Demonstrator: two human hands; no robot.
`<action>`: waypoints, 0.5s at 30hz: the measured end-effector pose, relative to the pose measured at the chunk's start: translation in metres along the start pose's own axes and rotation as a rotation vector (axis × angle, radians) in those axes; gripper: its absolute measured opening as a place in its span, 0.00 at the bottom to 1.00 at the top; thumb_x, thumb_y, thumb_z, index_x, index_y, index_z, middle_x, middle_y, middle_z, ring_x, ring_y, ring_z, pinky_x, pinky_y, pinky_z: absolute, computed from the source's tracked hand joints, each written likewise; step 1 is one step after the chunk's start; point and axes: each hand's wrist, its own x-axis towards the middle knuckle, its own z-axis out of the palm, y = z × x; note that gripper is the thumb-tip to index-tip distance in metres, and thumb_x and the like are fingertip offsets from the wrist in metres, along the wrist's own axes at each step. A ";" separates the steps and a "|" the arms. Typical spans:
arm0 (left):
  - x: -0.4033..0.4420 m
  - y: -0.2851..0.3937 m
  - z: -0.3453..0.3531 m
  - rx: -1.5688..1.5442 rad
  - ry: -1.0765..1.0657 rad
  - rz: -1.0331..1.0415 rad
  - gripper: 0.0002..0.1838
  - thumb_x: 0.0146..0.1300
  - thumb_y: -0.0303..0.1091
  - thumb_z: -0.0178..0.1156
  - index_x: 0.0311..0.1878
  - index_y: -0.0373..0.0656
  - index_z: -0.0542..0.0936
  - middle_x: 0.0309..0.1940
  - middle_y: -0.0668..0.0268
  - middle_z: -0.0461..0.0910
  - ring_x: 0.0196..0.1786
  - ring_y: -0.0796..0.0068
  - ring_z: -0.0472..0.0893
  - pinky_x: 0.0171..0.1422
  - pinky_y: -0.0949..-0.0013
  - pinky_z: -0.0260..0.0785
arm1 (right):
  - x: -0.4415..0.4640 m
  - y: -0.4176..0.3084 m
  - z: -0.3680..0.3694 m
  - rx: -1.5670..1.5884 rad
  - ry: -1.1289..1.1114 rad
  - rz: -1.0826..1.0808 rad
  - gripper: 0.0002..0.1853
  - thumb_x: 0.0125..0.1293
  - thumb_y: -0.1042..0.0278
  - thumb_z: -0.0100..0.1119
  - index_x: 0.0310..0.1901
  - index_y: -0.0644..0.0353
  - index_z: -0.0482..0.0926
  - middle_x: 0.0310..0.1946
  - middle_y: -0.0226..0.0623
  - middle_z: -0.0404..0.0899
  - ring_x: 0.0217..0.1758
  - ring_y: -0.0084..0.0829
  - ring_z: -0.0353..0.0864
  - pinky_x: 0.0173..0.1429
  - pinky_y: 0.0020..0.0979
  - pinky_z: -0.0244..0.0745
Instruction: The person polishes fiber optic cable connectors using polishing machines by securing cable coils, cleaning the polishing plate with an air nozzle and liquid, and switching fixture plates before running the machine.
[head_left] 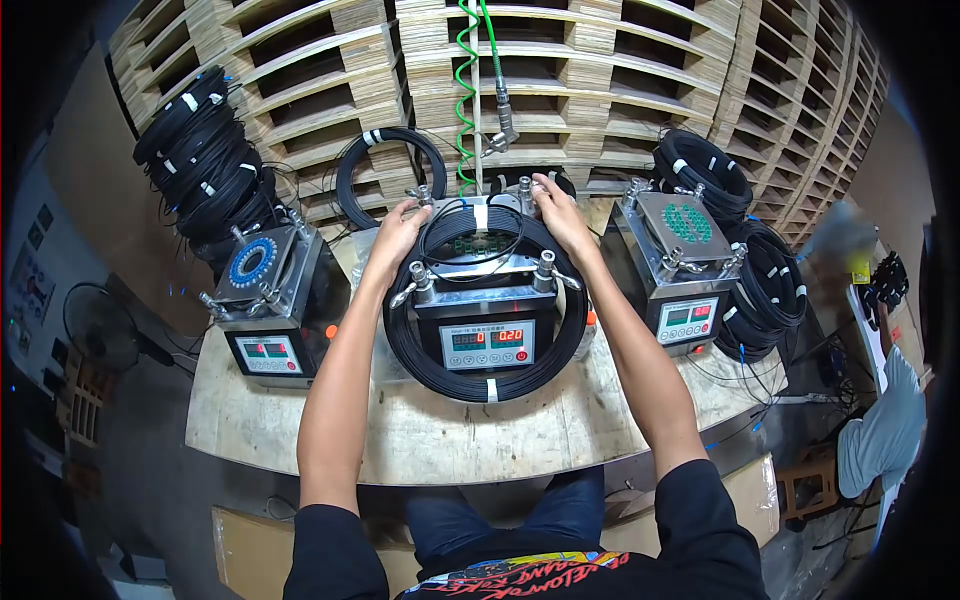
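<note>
A fiber polishing machine (486, 345) with a red digital display stands in front of me at the middle of the table. A large coil of black cable (400, 345) hangs around it, bound with white ties. A smaller loop of the cable lies across its top plate. My left hand (398, 238) is at the rear left clamp (424, 194), fingers bent around its lever. At the rear right clamp (526, 190), my right hand (563, 215) has its fingers closed on the lever side. Both levers are mostly hidden by the fingers. The front right clamp (545, 268) stands untouched.
Similar machines stand at left (268, 300) and right (683, 265). Black cable coils (205, 170) are stacked at the far left, with more coils (765, 285) on the right. A green air hose (497, 70) hangs before the wooden pallets (620, 60).
</note>
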 end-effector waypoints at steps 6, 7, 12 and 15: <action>0.006 -0.009 0.000 -0.054 -0.025 0.037 0.37 0.70 0.47 0.64 0.75 0.36 0.67 0.67 0.49 0.75 0.69 0.63 0.76 0.72 0.67 0.64 | 0.003 0.002 0.002 -0.101 0.067 0.044 0.29 0.75 0.47 0.51 0.70 0.56 0.73 0.50 0.56 0.85 0.55 0.46 0.86 0.61 0.40 0.75; 0.007 -0.010 0.000 -0.067 -0.033 0.061 0.37 0.69 0.49 0.64 0.75 0.37 0.68 0.68 0.46 0.74 0.72 0.59 0.73 0.75 0.65 0.61 | 0.005 0.005 0.002 -0.175 0.103 0.003 0.29 0.75 0.45 0.51 0.69 0.56 0.74 0.52 0.58 0.84 0.59 0.51 0.84 0.65 0.41 0.74; 0.001 -0.002 0.000 0.012 -0.023 0.051 0.38 0.71 0.50 0.61 0.77 0.38 0.66 0.69 0.50 0.74 0.69 0.62 0.74 0.72 0.67 0.64 | 0.009 0.015 0.002 -0.177 0.071 -0.068 0.29 0.76 0.47 0.49 0.69 0.59 0.74 0.59 0.60 0.80 0.64 0.56 0.80 0.70 0.41 0.71; 0.002 -0.005 -0.001 -0.002 -0.017 0.038 0.39 0.69 0.52 0.61 0.76 0.38 0.66 0.69 0.48 0.74 0.71 0.59 0.73 0.74 0.65 0.61 | 0.011 0.023 0.004 -0.149 0.067 -0.125 0.29 0.77 0.48 0.48 0.71 0.60 0.71 0.59 0.57 0.81 0.57 0.50 0.84 0.64 0.39 0.73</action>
